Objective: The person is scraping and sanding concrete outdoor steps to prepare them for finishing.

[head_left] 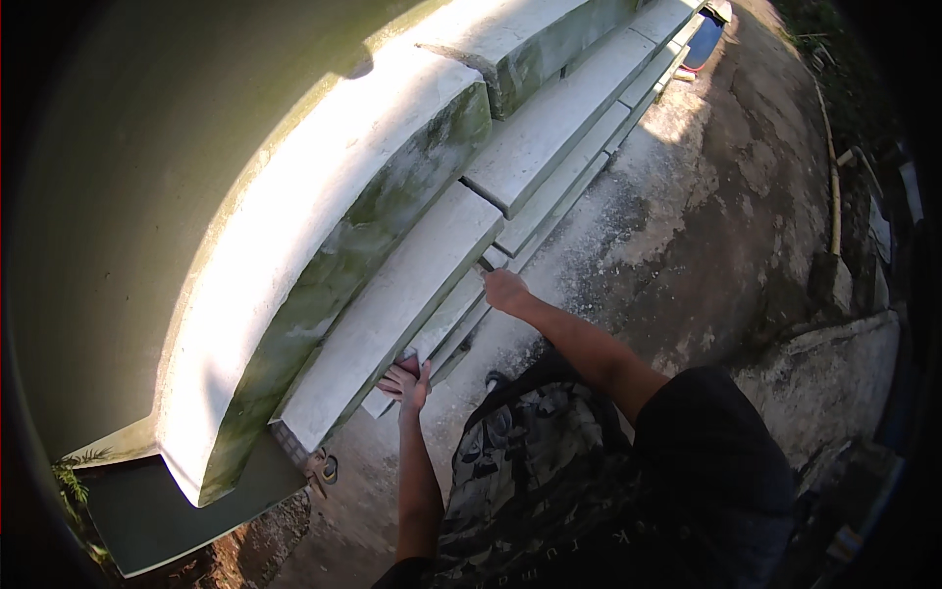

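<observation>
The near end of a long, pale grey concrete slab (pixel 392 304) is gripped by the left hand (pixel 407 378), with the fingers curled over its lower corner. Further along, the right hand (pixel 505 290) is closed around a thin dark tool (pixel 484 263), too small to be identified, whose tip is set at the slab's far end. The slab is leaned in a row with 2 or more similar grey slabs (pixel 554 128), all tilted against a low, white-topped concrete wall (pixel 324 206) streaked with green moss. Thinner slabs (pixel 446 319) are stacked just beneath the gripped one. The row is rested on rough, cracked concrete ground (pixel 706 226), partly sunlit. A dark patterned bag (pixel 530 461) is seen below the forearms. A blue object (pixel 704 44) is lying at the far end of the row.
</observation>
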Motion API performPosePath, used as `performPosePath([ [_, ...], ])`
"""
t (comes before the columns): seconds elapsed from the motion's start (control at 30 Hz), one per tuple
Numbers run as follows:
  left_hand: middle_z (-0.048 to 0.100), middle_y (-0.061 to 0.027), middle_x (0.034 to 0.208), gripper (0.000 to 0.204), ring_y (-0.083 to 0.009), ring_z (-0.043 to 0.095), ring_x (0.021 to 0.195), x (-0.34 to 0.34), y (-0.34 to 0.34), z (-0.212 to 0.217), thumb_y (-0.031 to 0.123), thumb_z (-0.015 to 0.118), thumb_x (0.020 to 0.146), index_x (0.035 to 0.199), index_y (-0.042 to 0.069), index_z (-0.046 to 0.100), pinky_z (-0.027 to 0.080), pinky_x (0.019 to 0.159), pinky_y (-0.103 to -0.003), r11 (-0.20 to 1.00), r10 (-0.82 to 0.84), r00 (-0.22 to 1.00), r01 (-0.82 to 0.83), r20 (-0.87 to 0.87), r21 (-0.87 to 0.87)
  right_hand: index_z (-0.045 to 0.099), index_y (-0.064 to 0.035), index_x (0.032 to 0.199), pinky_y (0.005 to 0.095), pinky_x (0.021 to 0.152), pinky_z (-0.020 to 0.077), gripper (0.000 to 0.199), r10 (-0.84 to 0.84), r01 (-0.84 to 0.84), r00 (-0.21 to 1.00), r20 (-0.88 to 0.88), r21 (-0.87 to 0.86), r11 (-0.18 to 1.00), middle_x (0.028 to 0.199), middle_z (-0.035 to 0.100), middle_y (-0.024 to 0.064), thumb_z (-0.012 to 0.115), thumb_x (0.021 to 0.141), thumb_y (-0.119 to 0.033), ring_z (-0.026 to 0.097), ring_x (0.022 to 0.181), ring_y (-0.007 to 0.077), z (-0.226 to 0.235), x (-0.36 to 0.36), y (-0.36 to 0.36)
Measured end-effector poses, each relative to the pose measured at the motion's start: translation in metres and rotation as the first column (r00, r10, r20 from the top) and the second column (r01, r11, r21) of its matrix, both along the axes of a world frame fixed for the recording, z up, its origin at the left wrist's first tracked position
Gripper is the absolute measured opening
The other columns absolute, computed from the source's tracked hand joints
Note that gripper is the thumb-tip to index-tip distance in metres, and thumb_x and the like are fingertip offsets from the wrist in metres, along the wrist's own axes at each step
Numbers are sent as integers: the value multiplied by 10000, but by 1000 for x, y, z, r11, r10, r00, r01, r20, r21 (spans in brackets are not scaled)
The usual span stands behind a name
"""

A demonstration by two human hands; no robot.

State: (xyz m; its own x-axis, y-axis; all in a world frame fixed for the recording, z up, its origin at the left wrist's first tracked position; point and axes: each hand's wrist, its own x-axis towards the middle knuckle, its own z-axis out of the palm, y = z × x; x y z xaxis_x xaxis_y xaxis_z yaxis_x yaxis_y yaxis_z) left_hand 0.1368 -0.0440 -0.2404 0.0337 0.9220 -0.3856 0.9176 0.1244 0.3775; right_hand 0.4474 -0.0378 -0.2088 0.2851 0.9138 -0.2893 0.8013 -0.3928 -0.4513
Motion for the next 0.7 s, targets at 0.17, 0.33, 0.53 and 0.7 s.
performPosePath([
  [0.17,-191,-286,1403,1234,-481,-201,1275,-6,4,-7,760,499,653,1360,-28,-133,-29,974,-650,1000,-15,999,15,45,10,630,-17,874,431,683,515,204,88,-88,996,12,28,996,817,633,191,500,787,-147,632,791,336,0,7,-7],
  [0.33,-112,-262,1431,1212,-458,-169,1296,2,2,7,760,480,664,1365,-43,-95,-84,1012,-587,1000,4,1000,-5,-16,-20,528,-33,1141,438,694,509,365,34,-35,999,-14,-36,999,853,627,189,470,791,-120,628,800,328,-3,-2,6],
  [0.53,-119,-285,1419,1217,-468,-176,1290,0,4,-1,774,468,658,1364,-49,-85,-45,1001,-620,1000,-15,998,15,-65,-1,475,-40,1149,425,685,517,356,80,-80,997,20,-31,996,870,633,176,471,803,-125,634,801,317,0,16,2],
  [0.7,-119,-355,1381,1272,-544,-129,1257,-5,6,-6,792,492,619,1356,-68,-87,54,969,-660,997,-33,998,36,-51,68,577,-45,1062,409,680,522,286,62,-62,998,3,-12,998,882,636,168,456,817,-133,637,807,308,13,12,10],
])
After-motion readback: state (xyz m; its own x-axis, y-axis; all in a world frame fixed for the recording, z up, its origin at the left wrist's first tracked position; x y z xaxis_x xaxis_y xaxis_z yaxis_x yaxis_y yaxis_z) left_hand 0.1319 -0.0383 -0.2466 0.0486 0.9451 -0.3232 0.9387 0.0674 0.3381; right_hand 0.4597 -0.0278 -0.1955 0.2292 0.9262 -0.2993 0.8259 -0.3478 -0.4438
